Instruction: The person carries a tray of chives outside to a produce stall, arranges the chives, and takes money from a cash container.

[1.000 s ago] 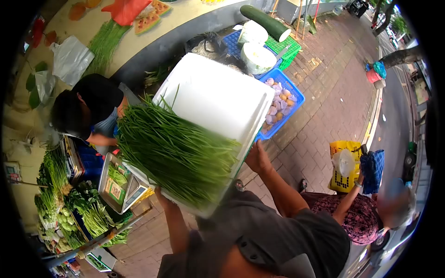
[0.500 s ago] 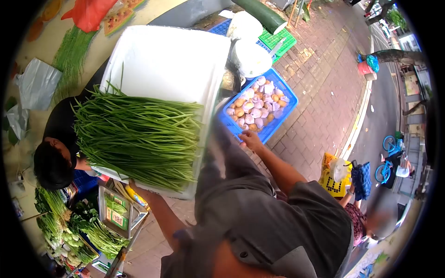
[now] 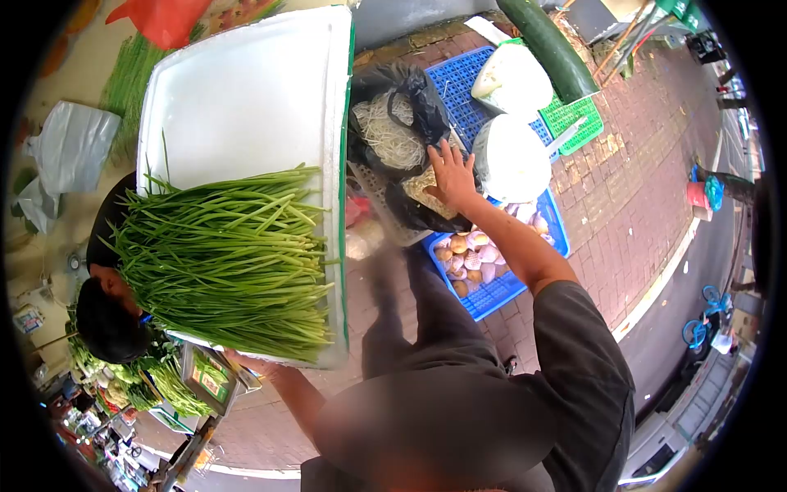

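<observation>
A white foam box (image 3: 246, 90) fills the left of the head view, with a thick layer of long green garlic chives (image 3: 221, 254) across its nearer half. My left hand (image 3: 250, 363) grips the box's near edge from below; its fingers are mostly hidden. My right hand (image 3: 451, 179) is stretched out over black plastic bags (image 3: 414, 78), fingers spread and holding nothing. Whether it touches them I cannot tell. Pale stringy food (image 3: 385, 131) shows in one bag. Just right of the hand stands a large white cut melon piece (image 3: 515, 160).
A blue basket (image 3: 484, 310) of round wrapped produce (image 3: 474, 264) sits beyond my legs. A long dark-green gourd (image 3: 548, 49) lies across crates at the back. At the left, another person (image 3: 115, 316) bends beside the box, near leafy vegetables (image 3: 176, 389).
My right hand has moved from the blue basket's edge up to the black bags, fingers now spread. The view has shifted, bringing the bags into sight. My left hand stays at the box.
</observation>
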`<state>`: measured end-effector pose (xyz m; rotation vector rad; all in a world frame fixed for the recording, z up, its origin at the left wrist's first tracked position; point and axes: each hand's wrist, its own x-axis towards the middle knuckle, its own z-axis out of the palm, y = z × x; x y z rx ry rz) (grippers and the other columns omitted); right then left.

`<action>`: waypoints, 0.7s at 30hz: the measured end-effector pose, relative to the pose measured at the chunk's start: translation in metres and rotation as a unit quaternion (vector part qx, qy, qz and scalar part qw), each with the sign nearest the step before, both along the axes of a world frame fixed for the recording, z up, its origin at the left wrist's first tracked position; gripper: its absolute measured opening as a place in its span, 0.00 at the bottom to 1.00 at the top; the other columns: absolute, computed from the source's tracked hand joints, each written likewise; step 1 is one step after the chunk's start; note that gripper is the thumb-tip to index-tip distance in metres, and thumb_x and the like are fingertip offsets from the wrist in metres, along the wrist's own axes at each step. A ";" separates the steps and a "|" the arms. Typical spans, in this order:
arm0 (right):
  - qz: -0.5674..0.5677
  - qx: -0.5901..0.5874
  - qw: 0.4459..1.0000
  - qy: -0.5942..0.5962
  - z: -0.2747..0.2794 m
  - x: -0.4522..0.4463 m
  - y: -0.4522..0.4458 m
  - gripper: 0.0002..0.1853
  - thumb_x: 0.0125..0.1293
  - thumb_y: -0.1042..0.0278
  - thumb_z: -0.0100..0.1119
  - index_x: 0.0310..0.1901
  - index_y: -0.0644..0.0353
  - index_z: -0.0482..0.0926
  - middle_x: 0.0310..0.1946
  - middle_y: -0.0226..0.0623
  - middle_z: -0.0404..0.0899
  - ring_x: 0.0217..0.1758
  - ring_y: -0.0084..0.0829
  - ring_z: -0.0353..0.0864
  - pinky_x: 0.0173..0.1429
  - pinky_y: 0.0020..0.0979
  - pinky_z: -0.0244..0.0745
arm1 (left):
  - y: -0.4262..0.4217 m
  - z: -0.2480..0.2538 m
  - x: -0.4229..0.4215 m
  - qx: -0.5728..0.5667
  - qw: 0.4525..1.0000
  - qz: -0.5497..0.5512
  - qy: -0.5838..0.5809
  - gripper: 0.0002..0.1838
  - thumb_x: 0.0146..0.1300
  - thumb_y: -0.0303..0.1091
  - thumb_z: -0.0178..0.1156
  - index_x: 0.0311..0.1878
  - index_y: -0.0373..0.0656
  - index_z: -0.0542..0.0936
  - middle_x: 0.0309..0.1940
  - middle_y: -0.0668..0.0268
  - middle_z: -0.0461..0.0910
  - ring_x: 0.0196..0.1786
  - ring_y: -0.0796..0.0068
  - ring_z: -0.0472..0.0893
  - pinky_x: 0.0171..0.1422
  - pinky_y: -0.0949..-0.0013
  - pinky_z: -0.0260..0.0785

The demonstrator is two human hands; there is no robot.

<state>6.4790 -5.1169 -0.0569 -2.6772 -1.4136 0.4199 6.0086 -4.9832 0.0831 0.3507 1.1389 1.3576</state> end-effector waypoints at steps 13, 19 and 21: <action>0.018 0.152 0.975 0.160 -0.102 0.077 0.124 0.29 0.55 0.63 0.61 0.61 0.58 0.70 0.71 0.53 0.58 0.75 0.53 0.58 0.70 0.72 0.48 | 0.001 -0.029 0.031 0.017 0.992 0.085 0.092 0.35 0.64 0.62 0.51 0.62 0.41 0.70 0.58 0.58 0.73 0.59 0.58 0.74 0.61 0.51 0.71; -0.089 0.009 0.996 0.017 -0.129 0.055 0.132 0.24 0.55 0.53 0.60 0.48 0.63 0.71 0.38 0.50 0.84 0.50 0.57 0.81 0.67 0.75 0.49 | -0.007 -0.036 0.036 0.000 0.986 0.101 0.132 0.35 0.64 0.62 0.52 0.61 0.41 0.69 0.58 0.58 0.73 0.59 0.58 0.74 0.61 0.51 0.71; -0.064 -0.005 0.995 0.078 -0.115 0.046 0.139 0.17 0.57 0.56 0.58 0.41 0.62 0.75 0.35 0.51 0.83 0.46 0.54 0.82 0.67 0.74 0.51 | -0.010 -0.036 0.037 -0.010 0.984 0.108 0.144 0.35 0.64 0.62 0.52 0.61 0.41 0.69 0.58 0.58 0.72 0.59 0.58 0.74 0.61 0.51 0.71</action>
